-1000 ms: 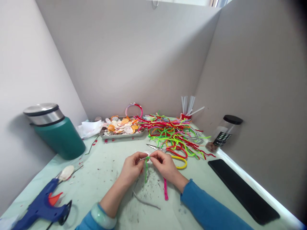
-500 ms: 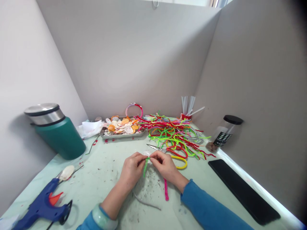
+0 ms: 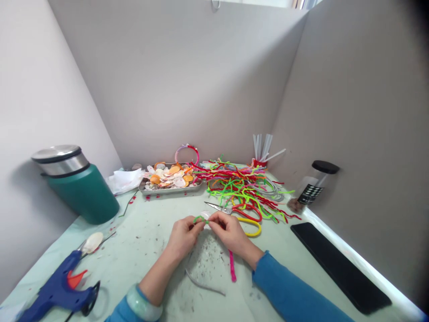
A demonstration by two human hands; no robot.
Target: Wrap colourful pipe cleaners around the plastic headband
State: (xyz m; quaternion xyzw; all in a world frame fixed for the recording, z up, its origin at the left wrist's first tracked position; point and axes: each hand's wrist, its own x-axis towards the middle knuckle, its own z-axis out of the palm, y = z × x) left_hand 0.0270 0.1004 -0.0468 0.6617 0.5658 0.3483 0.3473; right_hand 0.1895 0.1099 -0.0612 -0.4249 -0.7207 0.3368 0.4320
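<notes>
Between my two hands is a short green pipe cleaner (image 3: 198,218), curved at its left part. My left hand (image 3: 184,235) pinches it with thumb and forefinger, and my right hand (image 3: 228,229) pinches its other end close by. A pale, whitish round piece (image 3: 205,215) shows just behind the fingertips; whether I touch it I cannot tell. Beyond my right hand lie scissors (image 3: 246,212) with red and yellow handles. A pink pipe cleaner (image 3: 232,267) sticks out below my right wrist, and a grey pipe cleaner (image 3: 205,285) lies nearer to me.
At the back are a metal tray of shells (image 3: 170,191), a pink hoop (image 3: 197,156), a pile of coloured pipe cleaners (image 3: 241,183) and glue sticks (image 3: 263,147). A green flask (image 3: 83,192) and blue glue gun (image 3: 56,286) are left; a jar (image 3: 311,188) and black slab (image 3: 338,266) right.
The green pipe cleaner's free end, which hung down below my left fingers, now curves up above them. My left hand has shifted slightly left; my right hand stays nearly in place.
</notes>
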